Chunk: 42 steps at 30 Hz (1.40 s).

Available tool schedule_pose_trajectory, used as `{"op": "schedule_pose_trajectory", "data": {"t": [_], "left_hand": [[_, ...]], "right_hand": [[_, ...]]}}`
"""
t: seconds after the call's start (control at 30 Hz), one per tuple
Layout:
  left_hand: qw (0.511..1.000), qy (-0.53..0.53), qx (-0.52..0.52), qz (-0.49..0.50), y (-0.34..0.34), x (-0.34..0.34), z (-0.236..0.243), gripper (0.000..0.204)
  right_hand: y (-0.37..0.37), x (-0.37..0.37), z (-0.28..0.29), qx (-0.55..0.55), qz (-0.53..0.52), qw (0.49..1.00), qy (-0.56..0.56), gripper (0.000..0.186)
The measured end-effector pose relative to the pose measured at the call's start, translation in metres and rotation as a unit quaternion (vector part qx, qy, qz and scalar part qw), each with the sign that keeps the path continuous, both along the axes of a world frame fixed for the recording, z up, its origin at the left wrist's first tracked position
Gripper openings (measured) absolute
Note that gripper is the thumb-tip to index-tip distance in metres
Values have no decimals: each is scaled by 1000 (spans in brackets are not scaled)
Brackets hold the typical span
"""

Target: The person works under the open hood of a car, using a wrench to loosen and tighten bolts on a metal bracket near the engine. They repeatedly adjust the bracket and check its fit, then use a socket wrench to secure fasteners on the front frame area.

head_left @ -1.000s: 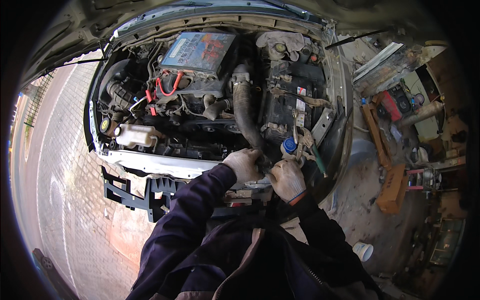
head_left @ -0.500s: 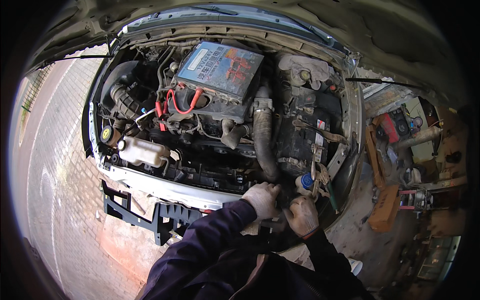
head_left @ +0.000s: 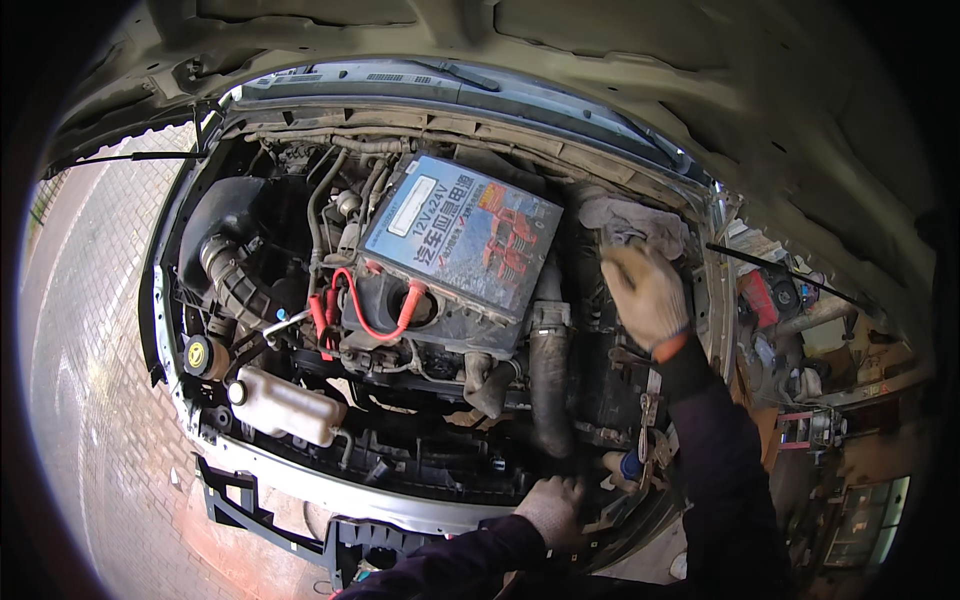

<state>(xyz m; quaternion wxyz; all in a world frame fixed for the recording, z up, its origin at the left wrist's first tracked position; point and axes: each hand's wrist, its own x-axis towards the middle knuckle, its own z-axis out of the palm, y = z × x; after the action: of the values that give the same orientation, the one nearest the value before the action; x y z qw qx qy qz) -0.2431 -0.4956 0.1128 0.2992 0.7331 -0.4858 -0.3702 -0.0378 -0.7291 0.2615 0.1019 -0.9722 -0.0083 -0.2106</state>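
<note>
- A person in dark sleeves and pale knit work gloves leans over an open engine bay, seen from above under the raised hood point(head_left: 600, 60).
- The left hand point(head_left: 552, 508) is at the bay's front edge, fingers bent downward, just in front of the lower end of a thick, dark hose point(head_left: 549, 375). Whether it grips anything cannot be told.
- The right hand point(head_left: 645, 295), with an orange cuff, is farther in on the right, its fingers partly curled. Whether it holds anything cannot be told.
- A crumpled grey cloth point(head_left: 630, 218) lies just beyond the right hand; whether they touch is unclear.
- The hose runs from beside a blue-topped box point(head_left: 465, 235) toward the front of the bay.
- The box sits tilted on the engine, with a looped red cable point(head_left: 345, 300) at its near side.
- Metal pliers point(head_left: 655, 455) lie beside a blue cap point(head_left: 631, 464), right of the left hand.
- A whitish plastic reservoir point(head_left: 287, 405) sits front left, behind the silver crossbar point(head_left: 340, 490).
</note>
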Motion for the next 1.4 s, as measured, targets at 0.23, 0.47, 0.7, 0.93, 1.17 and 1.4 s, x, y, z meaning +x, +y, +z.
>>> {"op": "schedule_pose_trajectory", "data": {"t": [0.23, 0.47, 0.7, 0.93, 1.17, 1.4], "left_hand": [[995, -6, -87, 49, 1, -7, -23, 81], [988, 13, -136, 70, 2, -5, -29, 65], [989, 9, -130, 62, 1, -1, -26, 65], [988, 21, -136, 65, 0, 2, -24, 67], [992, -2, -121, 46, -1, -3, -29, 79], [994, 8, -111, 23, -2, 0, -31, 83]], "right_hand": [[-20, 308, -1, -44, -147, 983, 102, 54], [-11, 388, -25, -97, -236, 953, 164, 72], [-35, 404, -29, -173, -195, 949, 178, 60], [-100, 392, -47, 163, -93, 973, 132, 34], [-123, 386, -59, 468, -7, 875, 126, 27], [-111, 381, -55, 481, -8, 872, 97, 27]]}}
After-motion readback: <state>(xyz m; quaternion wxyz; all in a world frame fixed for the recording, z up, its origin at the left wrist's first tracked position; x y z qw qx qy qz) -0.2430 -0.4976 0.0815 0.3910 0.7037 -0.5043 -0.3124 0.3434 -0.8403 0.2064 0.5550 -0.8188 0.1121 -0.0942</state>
